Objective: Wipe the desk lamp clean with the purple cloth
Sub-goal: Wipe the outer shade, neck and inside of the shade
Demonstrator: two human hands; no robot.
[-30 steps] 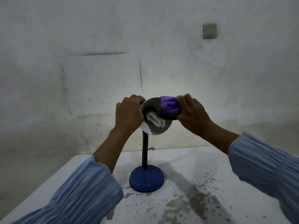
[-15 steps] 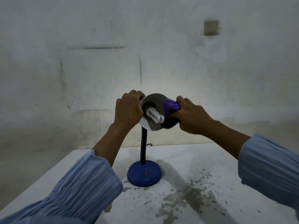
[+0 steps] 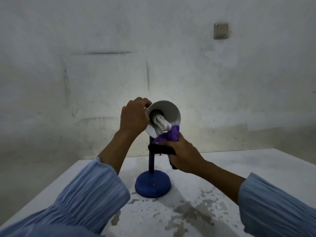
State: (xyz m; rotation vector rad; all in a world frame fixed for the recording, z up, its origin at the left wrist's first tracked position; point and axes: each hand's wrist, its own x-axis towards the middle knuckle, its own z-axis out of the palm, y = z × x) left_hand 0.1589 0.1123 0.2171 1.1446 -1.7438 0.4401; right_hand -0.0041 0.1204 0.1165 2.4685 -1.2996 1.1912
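The desk lamp [image 3: 168, 112] stands on the table with a round blue base [image 3: 153, 183], a dark stem and a pale cone shade tilted toward me, a white spiral bulb [image 3: 161, 123] showing inside. My left hand [image 3: 134, 116] grips the left side of the shade. My right hand [image 3: 183, 155] holds the bunched purple cloth [image 3: 168, 135], whose top touches the shade's lower rim just under the bulb. A dark part of the cloth hangs below my fingers.
The white table [image 3: 256, 170] has grey patches of worn paint in front of the lamp base. A stained plaster wall rises close behind, with a light switch [image 3: 221, 30] at the upper right. The table's left edge runs diagonally toward me.
My right hand has carried the cloth from the shade's upper right rim down to its lower rim. My left hand has kept its hold on the shade's left side.
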